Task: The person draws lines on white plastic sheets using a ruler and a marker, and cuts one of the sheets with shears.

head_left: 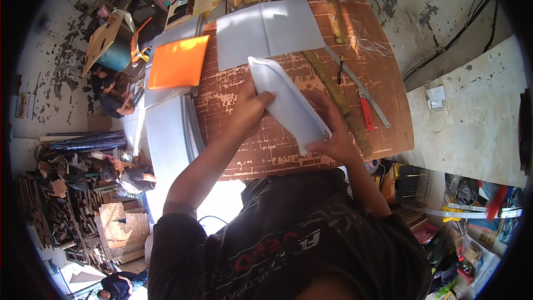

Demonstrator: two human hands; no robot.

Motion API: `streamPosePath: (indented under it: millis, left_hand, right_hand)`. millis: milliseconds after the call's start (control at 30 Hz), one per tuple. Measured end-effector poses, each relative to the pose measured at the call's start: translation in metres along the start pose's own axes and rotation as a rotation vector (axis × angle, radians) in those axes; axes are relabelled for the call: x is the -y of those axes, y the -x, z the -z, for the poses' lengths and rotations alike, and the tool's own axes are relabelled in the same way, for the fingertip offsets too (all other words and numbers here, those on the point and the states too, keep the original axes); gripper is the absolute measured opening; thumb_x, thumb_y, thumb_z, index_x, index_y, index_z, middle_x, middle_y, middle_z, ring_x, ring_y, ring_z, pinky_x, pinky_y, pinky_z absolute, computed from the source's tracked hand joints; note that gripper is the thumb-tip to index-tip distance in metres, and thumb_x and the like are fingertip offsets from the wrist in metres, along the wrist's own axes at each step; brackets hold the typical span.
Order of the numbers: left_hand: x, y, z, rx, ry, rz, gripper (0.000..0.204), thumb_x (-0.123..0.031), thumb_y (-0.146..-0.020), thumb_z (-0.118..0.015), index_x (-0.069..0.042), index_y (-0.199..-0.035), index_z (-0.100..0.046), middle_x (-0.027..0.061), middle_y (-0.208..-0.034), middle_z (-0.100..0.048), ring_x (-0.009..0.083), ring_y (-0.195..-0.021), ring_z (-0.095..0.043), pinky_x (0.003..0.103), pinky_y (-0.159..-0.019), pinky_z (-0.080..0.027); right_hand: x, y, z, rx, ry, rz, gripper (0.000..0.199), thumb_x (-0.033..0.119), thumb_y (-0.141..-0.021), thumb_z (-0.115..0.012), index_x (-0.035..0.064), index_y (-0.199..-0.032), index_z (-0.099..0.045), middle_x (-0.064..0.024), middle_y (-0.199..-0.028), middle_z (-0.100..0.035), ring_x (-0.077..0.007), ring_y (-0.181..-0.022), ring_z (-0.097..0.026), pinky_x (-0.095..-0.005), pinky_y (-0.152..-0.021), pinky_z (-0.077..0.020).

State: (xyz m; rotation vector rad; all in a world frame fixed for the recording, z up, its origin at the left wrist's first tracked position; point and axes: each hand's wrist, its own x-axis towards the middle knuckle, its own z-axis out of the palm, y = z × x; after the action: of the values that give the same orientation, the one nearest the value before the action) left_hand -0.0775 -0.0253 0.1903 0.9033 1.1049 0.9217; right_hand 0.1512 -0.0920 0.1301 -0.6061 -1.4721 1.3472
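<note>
Above the worn reddish-brown table, both hands hold a pale grey-white folded sheet (287, 106), tilted with its edges curling up. My left hand (251, 104) grips its left side, thumb lying on the face. My right hand (337, 136) closes round the right edge and lower corner; some of its fingers are hidden behind the sheet. Just beyond lies an opened pale grey sheet (244, 36) with a crease down its middle. To the left sit a bright orange folder-like cover (177, 64) and a thick stack of pale grey sheets (168, 130).
Right of my hands lie a long wooden strip (340, 101), a metal ruler (353, 77), a thin dark pen-like tool (340, 68) and a red-handled cutter (366, 113). Another wooden strip (332, 8) and loose white threads (371, 41) lie farther back. Several people are at the left.
</note>
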Motion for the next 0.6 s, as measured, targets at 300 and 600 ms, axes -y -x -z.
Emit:
streamPosePath:
  millis: [300, 600]
  left_hand:
    - [-0.012, -0.012, 0.014, 0.067, -0.091, 0.014, 0.062, -0.001, -0.093, -0.057, -0.01, -0.152, -0.041, 0.0147, -0.127, -0.061, 0.0279, -0.113, -0.066, 0.044, -0.095, -0.059]
    - [-0.02, -0.023, 0.04, 0.164, -0.386, -0.106, 0.05, -0.006, -0.096, -0.064, -0.007, -0.145, -0.056, 0.0053, -0.122, -0.069, 0.0131, -0.11, -0.064, 0.032, -0.093, -0.053]
  right_hand:
    - [-0.047, 0.018, 0.017, -0.392, 0.312, -0.209, 0.076, 0.022, -0.087, -0.081, -0.002, -0.149, -0.043, -0.0186, -0.145, -0.055, -0.0281, -0.131, -0.056, -0.0395, -0.109, -0.0448]
    - [-0.064, 0.028, 0.038, -0.491, 0.588, -0.156, 0.031, 0.014, -0.097, -0.069, -0.0045, -0.122, -0.065, -0.0132, -0.115, -0.07, -0.0207, -0.101, -0.065, -0.0365, -0.092, -0.0506]
